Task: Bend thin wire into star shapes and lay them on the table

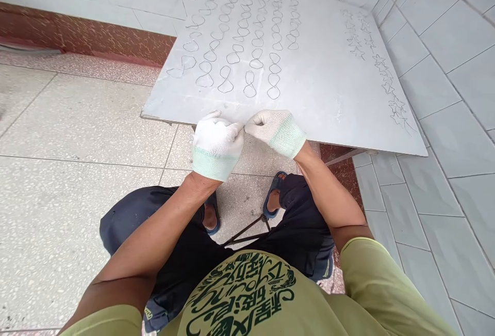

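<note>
Both hands wear white knit gloves with pale green cuffs and meet at the near edge of a white board (317,93). My left hand (217,142) is closed, its thumb and forefinger pinched toward the right. Fingertip to fingertip with it, my right hand (274,129) is pinched shut as well. Whatever sits between the fingertips is too small to make out. Just beyond the gloves, thin dark figure-eight loops (273,85), like bent wire, lie in several rows. Thin star outlines (396,111) run along the board's right side.
Pale tiled walls (444,88) border the board behind and on the right. A dark red skirting band (96,36) runs along the left wall. Below are speckled floor tiles (77,196), my sandalled feet (274,196) and a thin dark metal frame (247,230) between my legs.
</note>
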`<action>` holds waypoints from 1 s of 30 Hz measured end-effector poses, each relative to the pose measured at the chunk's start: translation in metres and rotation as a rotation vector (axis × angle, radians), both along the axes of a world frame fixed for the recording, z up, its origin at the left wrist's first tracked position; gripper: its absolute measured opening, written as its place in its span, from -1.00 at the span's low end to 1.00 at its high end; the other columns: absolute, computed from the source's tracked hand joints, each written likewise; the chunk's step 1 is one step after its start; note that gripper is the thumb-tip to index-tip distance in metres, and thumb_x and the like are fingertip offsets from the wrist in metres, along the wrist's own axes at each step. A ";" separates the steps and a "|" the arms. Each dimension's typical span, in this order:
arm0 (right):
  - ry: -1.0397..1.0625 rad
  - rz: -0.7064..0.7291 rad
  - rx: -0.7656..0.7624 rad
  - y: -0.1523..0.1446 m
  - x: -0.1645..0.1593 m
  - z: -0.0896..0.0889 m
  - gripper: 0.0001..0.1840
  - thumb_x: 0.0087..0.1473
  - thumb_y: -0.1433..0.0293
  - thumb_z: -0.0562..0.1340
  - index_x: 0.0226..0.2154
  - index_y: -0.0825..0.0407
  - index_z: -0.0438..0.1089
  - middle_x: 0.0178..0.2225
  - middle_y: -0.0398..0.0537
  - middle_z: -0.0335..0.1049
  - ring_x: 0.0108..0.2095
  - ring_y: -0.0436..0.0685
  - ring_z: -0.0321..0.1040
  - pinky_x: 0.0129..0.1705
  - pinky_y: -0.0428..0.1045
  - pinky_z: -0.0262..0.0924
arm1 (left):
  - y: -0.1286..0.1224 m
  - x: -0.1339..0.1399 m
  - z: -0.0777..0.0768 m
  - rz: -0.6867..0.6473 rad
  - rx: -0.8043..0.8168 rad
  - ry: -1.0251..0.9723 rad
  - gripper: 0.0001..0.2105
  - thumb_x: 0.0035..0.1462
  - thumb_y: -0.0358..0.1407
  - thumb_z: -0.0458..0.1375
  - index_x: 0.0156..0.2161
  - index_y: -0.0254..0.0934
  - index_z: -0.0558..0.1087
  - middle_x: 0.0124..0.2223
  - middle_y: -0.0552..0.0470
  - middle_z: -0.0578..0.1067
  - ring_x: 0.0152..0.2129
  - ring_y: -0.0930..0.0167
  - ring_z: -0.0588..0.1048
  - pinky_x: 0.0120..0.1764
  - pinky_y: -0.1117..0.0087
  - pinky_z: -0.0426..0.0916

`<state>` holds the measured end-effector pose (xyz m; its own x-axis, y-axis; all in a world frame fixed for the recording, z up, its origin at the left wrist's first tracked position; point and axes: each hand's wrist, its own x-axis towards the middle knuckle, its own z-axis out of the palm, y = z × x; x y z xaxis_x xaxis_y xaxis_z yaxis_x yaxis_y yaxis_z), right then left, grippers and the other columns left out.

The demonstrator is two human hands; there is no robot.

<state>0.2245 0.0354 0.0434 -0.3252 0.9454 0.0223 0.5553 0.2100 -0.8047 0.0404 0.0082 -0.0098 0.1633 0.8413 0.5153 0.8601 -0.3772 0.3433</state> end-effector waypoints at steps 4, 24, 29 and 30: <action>0.035 -0.077 -0.023 0.000 -0.001 -0.003 -0.74 0.26 0.34 0.36 -0.49 -0.04 0.51 -0.38 -0.13 0.63 -0.26 0.12 0.54 -0.14 0.03 0.35 | -0.004 0.004 0.005 0.050 -0.009 0.005 -0.68 0.47 -0.25 0.18 -0.26 -0.18 0.77 -0.40 -0.06 0.60 -0.28 0.11 0.63 0.35 -0.17 0.44; 0.049 -0.098 -0.015 -0.004 -0.010 -0.012 -0.75 0.30 0.30 0.32 -0.44 -0.06 0.50 -0.31 -0.14 0.64 -0.24 0.13 0.52 -0.08 0.05 0.36 | -0.001 0.005 0.018 0.069 0.041 0.052 -0.83 0.27 -0.44 0.22 -0.24 -0.20 0.67 -0.37 -0.07 0.54 -0.27 0.11 0.56 0.18 -0.07 0.49; 0.151 -0.164 -0.009 0.003 -0.004 -0.015 -0.73 0.29 0.24 0.33 -0.45 -0.06 0.48 -0.31 -0.14 0.62 -0.22 0.13 0.52 -0.07 0.05 0.38 | -0.018 -0.001 0.031 0.131 0.157 -0.069 -0.68 0.22 -0.35 0.39 0.08 -0.21 0.63 0.03 -0.23 0.66 0.06 -0.05 0.62 0.19 -0.10 0.45; 0.167 -0.173 -0.002 0.004 -0.003 -0.016 -0.72 0.29 0.24 0.32 -0.46 -0.06 0.47 -0.34 -0.15 0.60 -0.24 0.12 0.50 -0.07 0.05 0.37 | -0.022 -0.005 0.033 0.117 0.182 -0.072 -0.67 0.23 -0.35 0.38 0.10 -0.19 0.62 0.06 -0.22 0.67 0.04 -0.03 0.64 0.15 -0.07 0.47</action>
<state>0.2212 0.0392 0.0271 -0.1503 0.9868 0.0604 0.4421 0.1217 -0.8887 0.0358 -0.0139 0.0231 0.0272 0.7447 0.6669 0.8775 -0.3374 0.3409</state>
